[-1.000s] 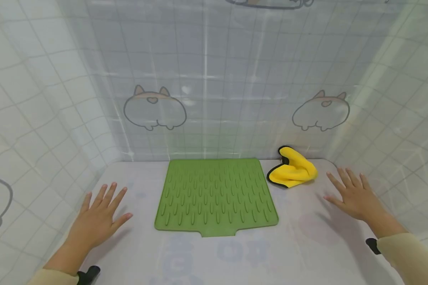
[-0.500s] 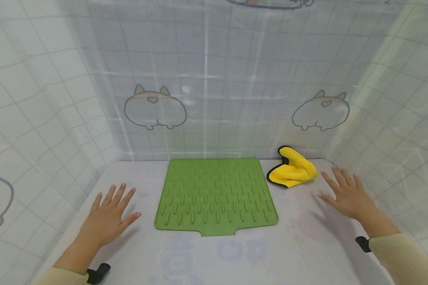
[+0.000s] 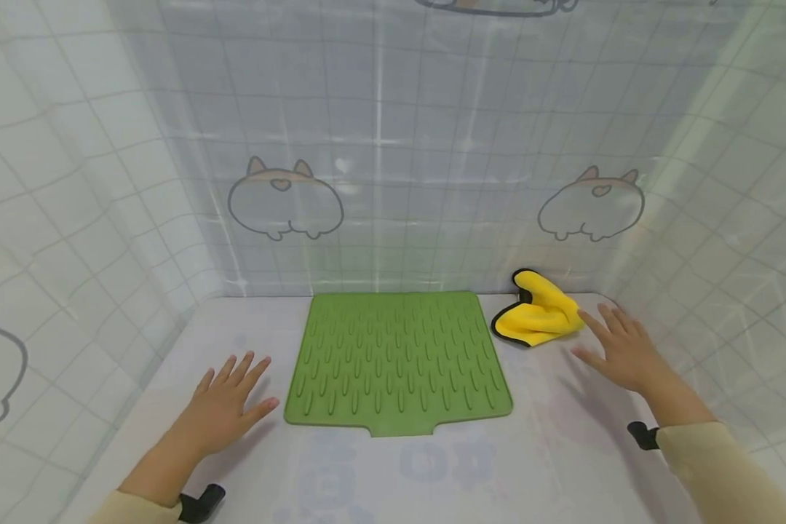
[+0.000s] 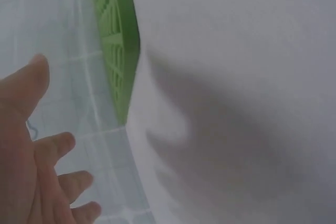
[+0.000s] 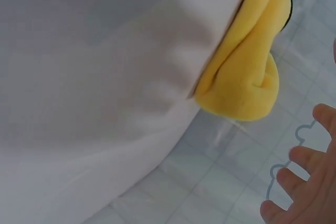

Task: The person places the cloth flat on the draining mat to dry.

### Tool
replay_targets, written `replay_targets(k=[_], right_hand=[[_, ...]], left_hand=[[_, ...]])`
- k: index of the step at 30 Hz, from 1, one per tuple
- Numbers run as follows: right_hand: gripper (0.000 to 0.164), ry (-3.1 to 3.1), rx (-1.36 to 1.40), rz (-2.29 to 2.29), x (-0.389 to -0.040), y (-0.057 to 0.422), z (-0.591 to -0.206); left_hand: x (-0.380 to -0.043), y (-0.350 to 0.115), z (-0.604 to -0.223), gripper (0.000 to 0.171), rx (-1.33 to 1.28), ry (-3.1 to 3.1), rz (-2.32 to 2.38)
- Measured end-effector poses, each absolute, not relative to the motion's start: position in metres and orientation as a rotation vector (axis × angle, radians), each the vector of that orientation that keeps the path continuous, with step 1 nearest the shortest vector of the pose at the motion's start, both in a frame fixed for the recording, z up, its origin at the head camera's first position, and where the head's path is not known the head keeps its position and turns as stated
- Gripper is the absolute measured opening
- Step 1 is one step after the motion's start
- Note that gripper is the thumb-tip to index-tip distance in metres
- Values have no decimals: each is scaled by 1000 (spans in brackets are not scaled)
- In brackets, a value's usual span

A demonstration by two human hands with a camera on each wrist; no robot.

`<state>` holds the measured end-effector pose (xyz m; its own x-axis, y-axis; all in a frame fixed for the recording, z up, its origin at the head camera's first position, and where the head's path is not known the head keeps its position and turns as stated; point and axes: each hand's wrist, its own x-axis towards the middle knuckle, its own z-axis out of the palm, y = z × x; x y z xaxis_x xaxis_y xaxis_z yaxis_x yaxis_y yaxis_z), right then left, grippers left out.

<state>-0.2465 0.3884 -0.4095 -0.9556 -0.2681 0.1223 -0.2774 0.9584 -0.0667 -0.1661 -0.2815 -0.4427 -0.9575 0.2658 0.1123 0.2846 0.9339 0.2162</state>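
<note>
A green ridged mat (image 3: 399, 364) with a tab at its front edge lies flat in the middle of the white table. Beside its back right corner, a crumpled yellow cloth (image 3: 540, 313) with black edging rests on the table. My left hand (image 3: 221, 411) hovers left of the mat, fingers spread and holding nothing; its shadow falls on the table in the left wrist view. Over on the right, my right hand (image 3: 622, 354) is spread in the air just beside the cloth. In the right wrist view, a gap shows between the fingers (image 5: 307, 158) and the cloth (image 5: 244, 72).
White grid-patterned sheeting forms the back wall (image 3: 426, 145), the left wall (image 3: 72, 182) and the right wall (image 3: 740, 218), all close around the table (image 3: 393, 473). Cartoon outlines are printed on the back sheeting.
My left hand has moved right and slightly toward me, nearer the mat. My right hand has moved left, closer to the cloth. Mat and cloth have stayed in place.
</note>
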Motion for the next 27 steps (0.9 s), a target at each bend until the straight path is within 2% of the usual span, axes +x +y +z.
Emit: replay_targets(k=[11,27], right_hand=[[83,-3056,334,308,-264,379,-408],[63,-2989,226,594,-291,372,-428]], left_hand=[[-169,-267,-445,70,-462,-3048,-472],[-176,-257,-448,71,-474,-3173,-590]])
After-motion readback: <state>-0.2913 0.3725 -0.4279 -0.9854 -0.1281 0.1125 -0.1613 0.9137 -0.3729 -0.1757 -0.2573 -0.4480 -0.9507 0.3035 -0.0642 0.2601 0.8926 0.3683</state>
